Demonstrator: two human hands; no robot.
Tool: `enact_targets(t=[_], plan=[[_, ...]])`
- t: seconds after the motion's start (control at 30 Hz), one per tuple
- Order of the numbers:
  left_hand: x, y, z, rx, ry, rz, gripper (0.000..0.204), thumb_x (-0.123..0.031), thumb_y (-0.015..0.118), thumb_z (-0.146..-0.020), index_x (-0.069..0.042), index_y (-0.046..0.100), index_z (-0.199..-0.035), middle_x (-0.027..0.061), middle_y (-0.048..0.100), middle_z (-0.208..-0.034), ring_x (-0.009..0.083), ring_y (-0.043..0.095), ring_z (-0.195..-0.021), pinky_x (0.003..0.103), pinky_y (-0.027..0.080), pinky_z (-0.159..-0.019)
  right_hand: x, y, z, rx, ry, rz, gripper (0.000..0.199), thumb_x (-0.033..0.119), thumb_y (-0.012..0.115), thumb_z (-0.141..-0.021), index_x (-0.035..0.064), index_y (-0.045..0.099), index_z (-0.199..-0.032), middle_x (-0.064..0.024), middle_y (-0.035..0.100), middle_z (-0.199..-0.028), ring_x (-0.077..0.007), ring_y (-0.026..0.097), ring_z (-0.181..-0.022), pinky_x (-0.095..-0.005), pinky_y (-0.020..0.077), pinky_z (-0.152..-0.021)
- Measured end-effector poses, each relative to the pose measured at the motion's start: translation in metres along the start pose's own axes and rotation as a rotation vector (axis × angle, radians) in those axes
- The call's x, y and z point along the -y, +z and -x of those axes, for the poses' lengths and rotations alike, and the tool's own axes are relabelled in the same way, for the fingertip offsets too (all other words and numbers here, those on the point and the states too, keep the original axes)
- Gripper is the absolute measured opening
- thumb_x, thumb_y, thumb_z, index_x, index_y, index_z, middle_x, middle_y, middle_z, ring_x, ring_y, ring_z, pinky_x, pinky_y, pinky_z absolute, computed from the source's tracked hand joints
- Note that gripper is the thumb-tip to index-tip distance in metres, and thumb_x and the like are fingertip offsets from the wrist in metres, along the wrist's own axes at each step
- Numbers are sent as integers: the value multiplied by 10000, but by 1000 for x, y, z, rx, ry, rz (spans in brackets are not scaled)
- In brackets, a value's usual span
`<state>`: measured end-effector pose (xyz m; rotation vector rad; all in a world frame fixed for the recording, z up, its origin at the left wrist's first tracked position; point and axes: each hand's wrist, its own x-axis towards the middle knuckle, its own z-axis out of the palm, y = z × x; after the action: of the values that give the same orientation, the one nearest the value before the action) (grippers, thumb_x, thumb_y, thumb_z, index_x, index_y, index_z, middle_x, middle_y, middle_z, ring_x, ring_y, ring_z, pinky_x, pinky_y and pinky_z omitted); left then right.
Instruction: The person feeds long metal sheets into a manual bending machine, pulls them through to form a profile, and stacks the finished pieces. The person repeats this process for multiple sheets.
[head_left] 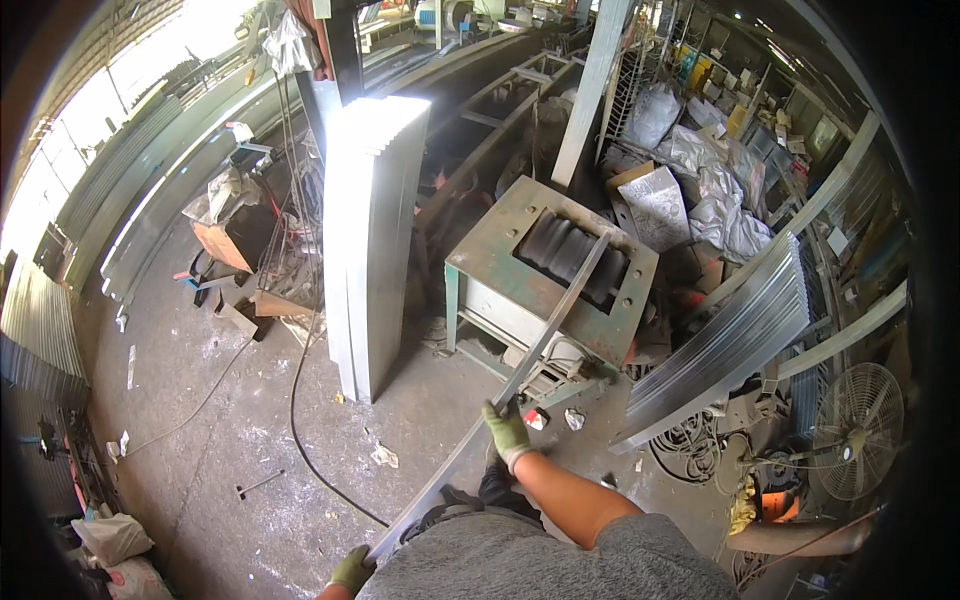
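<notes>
long grey metal strip [520,370], slanting, far end on roller machine [560,265]

I count one long metal strip [500,400] running from 7 toward 1 o'clock, held in my two gloved hands: my left hand [352,570] at 7, my right hand [507,432] near centre. One green roller machine [550,270] stands at 12, one stack of metal sheets [370,240] at 11, one fan [855,430] at 3.

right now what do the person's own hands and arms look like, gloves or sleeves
Both hands wear green knitted work gloves: the left hand low in the view, the right hand higher up, with a paler cuff at the wrist. The right forearm is bare up to a short grey sleeve. No cables or markings show.
</notes>
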<state>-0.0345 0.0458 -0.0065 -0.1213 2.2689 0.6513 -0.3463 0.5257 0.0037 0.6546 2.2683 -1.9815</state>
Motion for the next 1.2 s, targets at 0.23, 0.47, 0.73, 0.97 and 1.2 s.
enact_targets(t=[0.23, 0.47, 0.73, 0.97, 1.2], plan=[[-168, -68, -62, -197, 68, 449, 455, -420, 929, -950, -110, 818, -1265, 150, 842, -1043, 297, 813, -959, 436, 630, -875, 81, -38, -167, -677, -408, 611, 795, 357, 742, -1074, -84, 457, -1672, -366, 531, -1682, -521, 499, -1578, -552, 388, -1343], [-303, -120, -130, -54, -26, 315, 703, -733, 728, -1051, -56, 833, -1209, 202, 844, -1070, 335, 813, -1015, 474, 611, -908, 124, -75, -262, -655, -451, 895, 676, 415, 664, -1089, 9, 560, -1620, -278, 523, -1717, -515, 469, -1601, -596, 388, -1340], [-424, -162, -191, -28, -73, 271, 747, -734, 633, -1100, -30, 847, -1229, 252, 854, -1110, 428, 816, -1102, 489, 613, -956, 148, -130, -359, -651, -439, 1103, 585, 419, 542, -1137, 17, 664, -1543, -237, 610, -1670, -444, 517, -1592, -582, 364, -1356], [-457, -160, -203, -74, -54, 262, 718, -739, 589, -1113, -73, 846, -1190, 260, 840, -1106, 487, 793, -1111, 549, 605, -958, 149, -153, -394, -629, -510, 1118, 522, 303, 549, -1116, -4, 668, -1522, -235, 649, -1615, -443, 556, -1550, -571, 404, -1333], [-407, -129, -191, -116, 31, 285, 702, -698, 514, -1160, -72, 830, -1139, 290, 814, -1092, 542, 758, -1110, 594, 594, -936, 131, -142, -357, -641, -602, 1092, 511, 268, 569, -1107, -31, 653, -1513, -258, 635, -1597, -476, 539, -1549, -591, 390, -1338]])
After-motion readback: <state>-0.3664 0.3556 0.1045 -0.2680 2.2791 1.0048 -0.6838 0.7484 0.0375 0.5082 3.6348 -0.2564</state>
